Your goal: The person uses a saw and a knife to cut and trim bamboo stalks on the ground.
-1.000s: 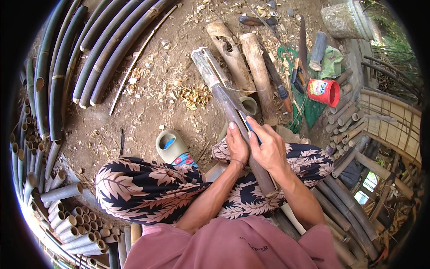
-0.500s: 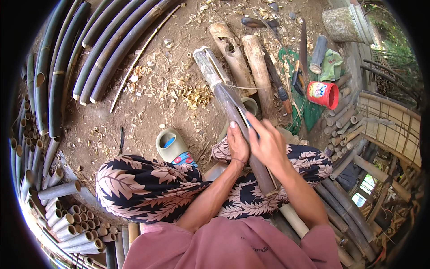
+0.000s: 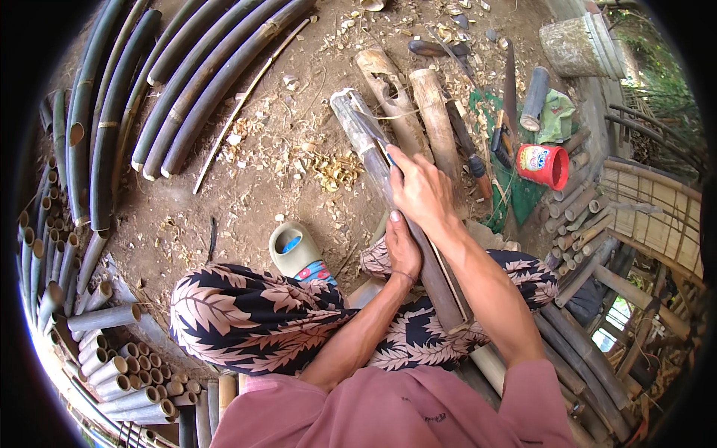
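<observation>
A dark bamboo pole (image 3: 442, 287) slants across my lap, its far end pale and whittled, with a long slit along its length. My left hand (image 3: 404, 250) is closed round its left side at about the middle, the fingers partly hidden beneath it. Farther up, my right hand (image 3: 424, 188) grips a knife (image 3: 373, 133) whose narrow grey blade points away from me. The blade lies along the slit near the pale end; its handle is mostly hidden in the hand.
Bamboo stumps (image 3: 435, 112), a hand saw (image 3: 508, 93) and a wooden-handled blade (image 3: 476, 166) lie ahead to the right. A red tub (image 3: 542, 166) rests on a green sheet. Long bamboo poles (image 3: 224, 82) and stacked cut tubes (image 3: 142, 366) fill the left. Shavings (image 3: 337, 170) litter the dirt.
My right hand has slid away from me along the pole with the knife, toward the pale end. My left hand stays on the pole. The view has shifted slightly.
</observation>
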Tool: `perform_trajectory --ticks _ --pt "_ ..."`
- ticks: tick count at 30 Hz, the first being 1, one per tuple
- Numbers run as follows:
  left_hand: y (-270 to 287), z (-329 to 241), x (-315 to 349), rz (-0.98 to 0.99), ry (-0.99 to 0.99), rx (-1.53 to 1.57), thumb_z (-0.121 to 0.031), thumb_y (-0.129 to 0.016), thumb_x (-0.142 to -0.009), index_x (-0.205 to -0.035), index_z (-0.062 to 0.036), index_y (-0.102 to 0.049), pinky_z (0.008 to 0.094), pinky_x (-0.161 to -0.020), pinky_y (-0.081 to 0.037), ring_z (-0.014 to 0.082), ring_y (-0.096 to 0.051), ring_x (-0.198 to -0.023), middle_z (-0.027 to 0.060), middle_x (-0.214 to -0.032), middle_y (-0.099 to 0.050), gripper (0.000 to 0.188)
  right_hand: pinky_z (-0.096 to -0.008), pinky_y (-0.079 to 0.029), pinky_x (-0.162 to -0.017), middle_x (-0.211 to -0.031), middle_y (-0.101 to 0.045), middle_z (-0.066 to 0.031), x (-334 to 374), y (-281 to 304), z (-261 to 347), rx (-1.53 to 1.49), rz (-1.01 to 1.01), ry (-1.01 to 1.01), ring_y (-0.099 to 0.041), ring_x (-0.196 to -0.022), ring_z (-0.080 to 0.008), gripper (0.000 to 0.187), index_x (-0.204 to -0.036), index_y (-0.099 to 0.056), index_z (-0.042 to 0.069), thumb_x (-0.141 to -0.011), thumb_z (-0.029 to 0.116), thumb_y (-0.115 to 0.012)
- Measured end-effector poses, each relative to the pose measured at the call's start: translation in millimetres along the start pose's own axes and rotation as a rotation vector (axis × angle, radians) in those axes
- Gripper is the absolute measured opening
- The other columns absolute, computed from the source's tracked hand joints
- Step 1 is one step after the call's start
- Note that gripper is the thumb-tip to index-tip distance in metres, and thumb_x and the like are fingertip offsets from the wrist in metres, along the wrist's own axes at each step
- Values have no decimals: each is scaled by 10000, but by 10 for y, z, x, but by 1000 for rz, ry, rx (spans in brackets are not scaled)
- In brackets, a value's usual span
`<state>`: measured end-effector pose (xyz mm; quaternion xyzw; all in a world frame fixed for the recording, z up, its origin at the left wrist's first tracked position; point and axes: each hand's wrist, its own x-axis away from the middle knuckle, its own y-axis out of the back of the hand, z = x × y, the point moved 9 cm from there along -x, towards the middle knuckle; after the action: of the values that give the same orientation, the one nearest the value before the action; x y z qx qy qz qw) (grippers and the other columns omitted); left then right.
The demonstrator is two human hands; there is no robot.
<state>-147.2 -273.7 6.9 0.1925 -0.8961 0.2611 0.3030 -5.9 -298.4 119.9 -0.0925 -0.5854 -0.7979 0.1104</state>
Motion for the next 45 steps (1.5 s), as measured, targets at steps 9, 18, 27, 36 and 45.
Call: perform_trajectory --ticks 9,18,27,36,45 --pt "-72 -43 63 10 39 -39 -524 -323 -1059 -1276 86 -522 365 -972 -435 249 -578 -1059 187 -1162 -633 677 -487 -565 -773 -1046 -701 -210 -506 -115 66 -48 6 -9 -701 -892 -387 390 -1289 -641 135 -908 199 -591" --pt "-358 -1175 254 44 -223 -117 -437 -523 -1014 -1434 78 -336 403 -979 -454 309 -590 -1090 254 -1264 -557 690 -429 -510 -944 -1086 -676 -272 -673 1192 124 -287 42 138 -650 -1114 -307 577 -1165 -717 64 -894 565 -627" --pt "-523 -2480 555 -187 -1024 -814 -144 -738 -845 -1490 -81 -391 460 -1058 -352 376 -437 -1217 225 -1292 -454 735 -358 -464 -981 -1174 -676 -129 -407 2201 874 -794 150 384 -628 -1075 -232 721 -1259 -618 -21 -718 397 -849" --pt "-694 -1276 96 413 466 582 -725 -443 -917 -1361 -37 -485 508 -1049 -450 322 -612 -1139 190 -1229 -622 820 -411 -408 -1074 -1384 -456 -174 929 1348 -79 -611 26 564 -483 -1249 -317 626 -1443 -495 134 -862 141 -728" --pt "-444 5 251 408 657 538 -715 -466 -902 -1092 -70 -650 504 -699 -585 326 -693 -747 188 -883 -694 697 -377 -469 -954 -1156 -620 -193 2029 1338 -648 -609 -45 -99 -612 -1045 -368 498 -1384 -524 12 -892 28 -606"
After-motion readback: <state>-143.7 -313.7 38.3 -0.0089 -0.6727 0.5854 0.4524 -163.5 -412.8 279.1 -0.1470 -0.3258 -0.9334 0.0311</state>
